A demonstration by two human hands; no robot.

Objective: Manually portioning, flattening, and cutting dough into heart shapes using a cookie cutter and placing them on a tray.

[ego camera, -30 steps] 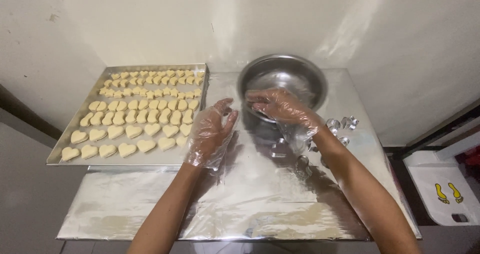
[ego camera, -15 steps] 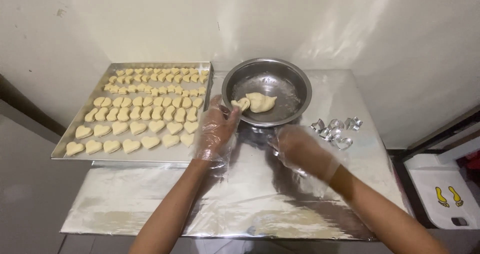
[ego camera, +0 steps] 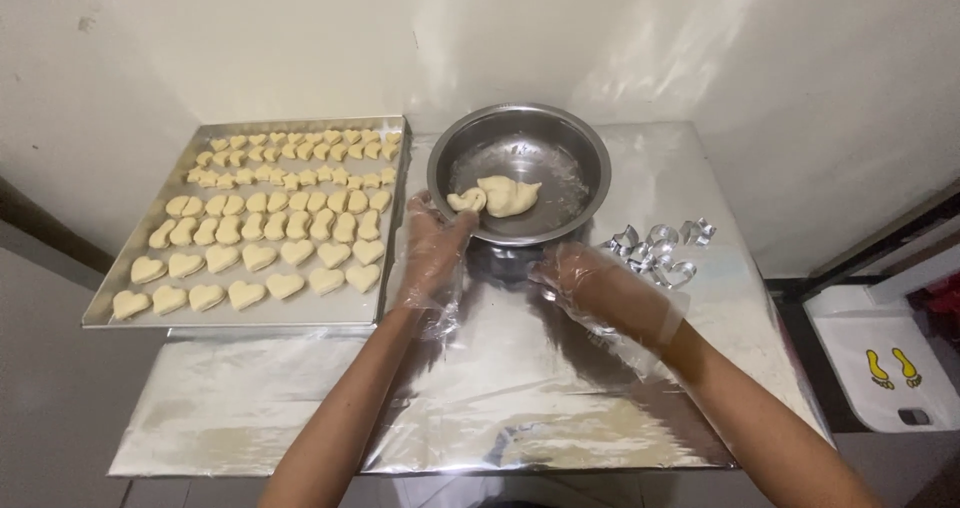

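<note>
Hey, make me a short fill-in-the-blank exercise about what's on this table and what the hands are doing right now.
1. The lump of dough lies inside the round metal ____.
2. The left hand rests at the bowl's near rim, while the right hand lies on the ____-covered table.
3. Both hands wear clear plastic ____.
4. The nearest row on the baking tray holds ____-shaped pieces.

Missing words: bowl; foil; gloves; heart

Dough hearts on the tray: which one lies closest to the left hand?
The heart at the right end of the front row, beside the left hand; every other heart lies farther left or back on the tray.
</note>
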